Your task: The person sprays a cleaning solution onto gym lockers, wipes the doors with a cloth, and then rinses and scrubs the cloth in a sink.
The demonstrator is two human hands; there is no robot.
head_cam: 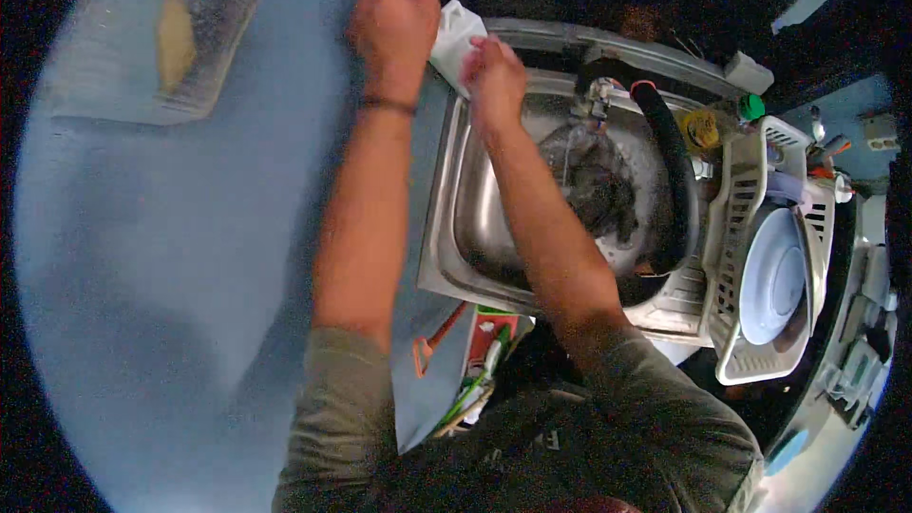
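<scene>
My left hand is raised beside the blue wall with its fingers curled. Blur hides whether anything is in them. Close to its right side is a white object, folded or angular in shape, whose kind I cannot make out. The bent fingers of my right hand close on that object's right edge, above the left rim of a stainless steel sink. Water runs from a metal tap onto a dark, wet item in the basin. My right forearm crosses over the sink.
A thick black curved tube arches over the sink's right side. Beyond stands a white plastic dish rack with a pale plate. A green-capped bottle is near it. An orange-handled tool is low by the wall.
</scene>
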